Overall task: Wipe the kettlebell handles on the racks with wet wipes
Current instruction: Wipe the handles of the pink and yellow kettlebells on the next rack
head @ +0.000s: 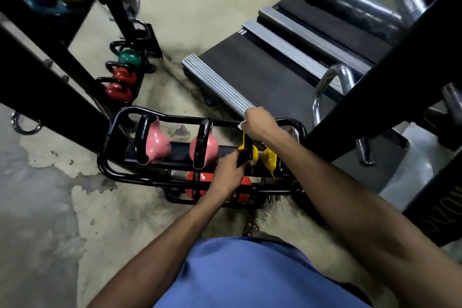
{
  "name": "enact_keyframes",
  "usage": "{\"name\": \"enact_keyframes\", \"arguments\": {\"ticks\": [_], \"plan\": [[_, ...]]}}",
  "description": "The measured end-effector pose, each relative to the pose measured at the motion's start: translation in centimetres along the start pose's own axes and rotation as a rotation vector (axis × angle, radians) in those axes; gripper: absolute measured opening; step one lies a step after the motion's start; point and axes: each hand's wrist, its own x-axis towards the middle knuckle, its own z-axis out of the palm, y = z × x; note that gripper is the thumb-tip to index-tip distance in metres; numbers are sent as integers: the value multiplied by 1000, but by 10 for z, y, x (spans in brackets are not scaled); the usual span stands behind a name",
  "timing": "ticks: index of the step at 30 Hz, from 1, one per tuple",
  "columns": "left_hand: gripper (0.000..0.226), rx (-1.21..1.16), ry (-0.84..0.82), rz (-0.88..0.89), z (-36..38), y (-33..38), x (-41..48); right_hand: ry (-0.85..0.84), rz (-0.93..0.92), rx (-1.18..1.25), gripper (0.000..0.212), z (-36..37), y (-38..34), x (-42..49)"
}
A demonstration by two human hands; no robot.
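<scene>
A low black rack (107, 155) on the floor holds two pink kettlebells (157, 145) (212, 147) and two yellow kettlebells (253, 152) (270, 157), all with black handles. Red kettlebells (192, 182) sit on the shelf below. My left hand (227, 175) grips the near end of the black handle (247, 150) of the left yellow kettlebell. My right hand (258, 124) is closed over the far top of that handle, and a white wet wipe (241, 124) pokes out of the fist.
A tall black rack (62, 62) at the left carries a green kettlebell (130, 56) and red kettlebells (120, 82), with yellow and blue ones higher up. Treadmill decks (250, 70) lie behind the low rack. A thick black machine post (375, 97) slants at the right. The floor is worn concrete.
</scene>
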Motion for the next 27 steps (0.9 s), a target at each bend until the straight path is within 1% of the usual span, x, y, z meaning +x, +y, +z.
{"name": "enact_keyframes", "arguments": {"ticks": [2, 5, 7, 9, 10, 11, 13, 14, 16, 18, 20, 21, 22, 23, 25, 26, 27], "plan": [[28, -27, 16, -53, 4, 1, 1, -41, -80, -149, 20, -1, -10, 6], [31, -55, 43, -71, 8, 0, -2, -101, -231, -352, 24, -3, -23, 7], [29, -57, 61, -70, 11, -1, -2, -100, -270, -400, 23, -6, -25, 6], [21, -39, 85, -77, 12, -1, 1, -39, -250, -328, 15, -7, -19, 6], [19, -24, 94, -81, 12, -1, 2, 6, -198, -246, 7, -5, -14, 7], [19, -9, 101, -80, 12, -1, 3, 48, -112, -143, 8, -1, -6, 8], [20, 14, 97, -65, 12, -4, 6, 125, 67, 114, 27, 10, 9, 6], [18, 27, 90, -52, 13, -6, 7, 168, 154, 259, 33, 15, 15, 2], [12, 47, 79, -26, 13, -9, 8, 222, 309, 546, 36, 25, 19, -9], [10, 49, 75, -14, 12, -11, 11, 232, 495, 866, 32, 36, 15, -19], [11, 61, 74, 4, 10, -13, 13, 206, 667, 1249, 22, 45, 5, -25], [13, 69, 72, 19, 10, -14, 14, 188, 715, 1409, 17, 49, 1, -24], [15, 75, 68, 35, 10, -16, 15, 169, 758, 1529, 18, 50, -2, -24], [17, 78, 65, 45, 10, -17, 15, 159, 785, 1607, 22, 51, -4, -22], [19, 79, 58, 63, 10, -21, 16, 165, 808, 1632, 26, 51, -5, -19], [20, 78, 55, 77, 9, -21, 17, 189, 789, 1558, 26, 51, -6, -20], [22, 80, 52, 81, 8, -21, 18, 247, 748, 1404, 25, 54, -5, -19]]}}
